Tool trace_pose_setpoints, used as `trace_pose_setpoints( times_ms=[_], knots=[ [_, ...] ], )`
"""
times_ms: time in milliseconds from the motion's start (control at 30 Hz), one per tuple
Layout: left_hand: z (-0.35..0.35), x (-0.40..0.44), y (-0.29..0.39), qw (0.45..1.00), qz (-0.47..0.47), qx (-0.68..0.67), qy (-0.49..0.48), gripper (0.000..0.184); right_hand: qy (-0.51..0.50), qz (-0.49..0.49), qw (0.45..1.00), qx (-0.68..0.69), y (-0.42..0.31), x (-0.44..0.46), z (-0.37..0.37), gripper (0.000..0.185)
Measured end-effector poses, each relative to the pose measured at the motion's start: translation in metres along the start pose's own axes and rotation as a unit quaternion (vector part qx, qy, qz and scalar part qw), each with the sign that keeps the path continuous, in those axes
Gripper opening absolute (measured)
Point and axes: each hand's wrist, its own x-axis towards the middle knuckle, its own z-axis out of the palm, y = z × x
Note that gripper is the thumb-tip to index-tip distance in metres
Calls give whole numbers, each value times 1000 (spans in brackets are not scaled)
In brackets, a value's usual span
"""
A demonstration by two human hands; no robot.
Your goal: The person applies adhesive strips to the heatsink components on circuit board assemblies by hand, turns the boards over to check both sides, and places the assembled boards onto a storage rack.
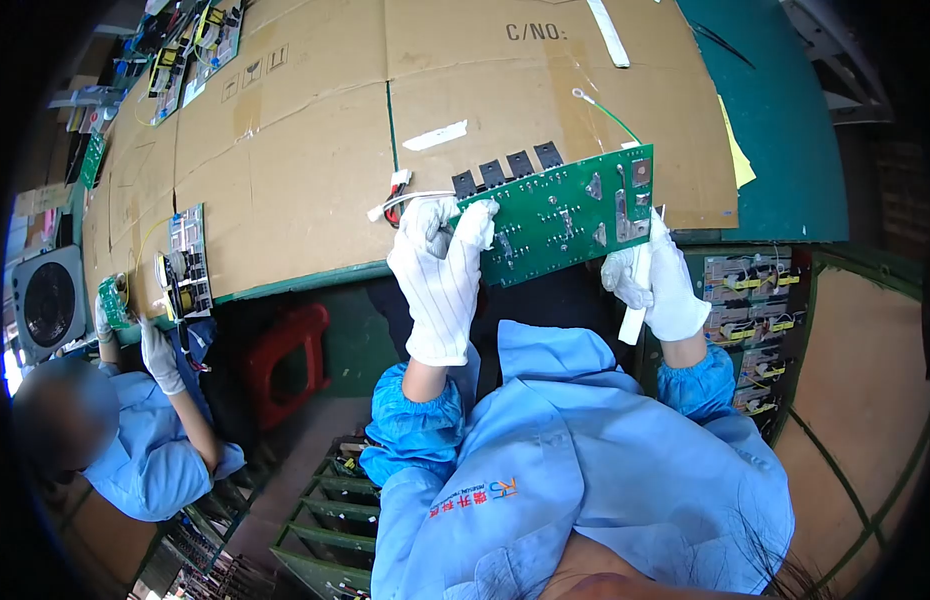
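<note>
A green circuit board (560, 220) is tilted above the front edge of the cardboard, its soldered side towards me. Black components (510, 168) line its far edge, and a green wire (610, 117) with a ring end sticks out at the top right. My left hand (443, 270), in a white striped glove, is closed on the board's left end, beside white, red and black leads with white connectors (400, 180). My right hand (670, 285), also gloved, is closed around a flat white strip (635, 310) at the board's lower right corner; whether it grips the board too is hidden.
Cardboard (305, 180) covers the green bench. White strips (435, 136) lie on it. More boards stand at the far left and at the left edge (188, 260). A co-worker (150, 440) sits left, near a red stool (290, 365). A rack of boards (750, 310) is at right.
</note>
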Motion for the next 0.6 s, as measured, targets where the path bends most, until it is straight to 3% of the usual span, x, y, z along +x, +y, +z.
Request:
trace_pose_setpoints(
  times_ms=[67, 133, 167, 200, 333, 467, 600],
  knots=[
    [-4, 2, -5, 999, -8, 35, -15, 13, 11, 7, 1000, 19, -3, 0, 5, 56],
    [-8, 7, -4, 982, 69, 168, -40, 16, 23, 14, 999, 37, -3, 0, 9, 57],
    [-15, 10, -14, 946, 188, 257, -60, 22, 16, 9, 999, 40, -3, 1, 9, 57],
    [-14, 10, -7, 984, 55, 162, -46, 28, 9, 4, 999, 43, -3, 1, 8, 58],
    [-14, 13, -8, 994, 11, 107, -35, 28, -18, -3, 997, 74, 1, 4, 2, 58],
    [-12, 14, -7, 998, -47, 9, -33, 27, -12, 5, 1000, 21, 2, 6, -2, 58],
    [-15, 16, -14, 998, -45, 31, -38, 28, -21, -1, 999, 26, -1, 7, 0, 58]
  ],
)
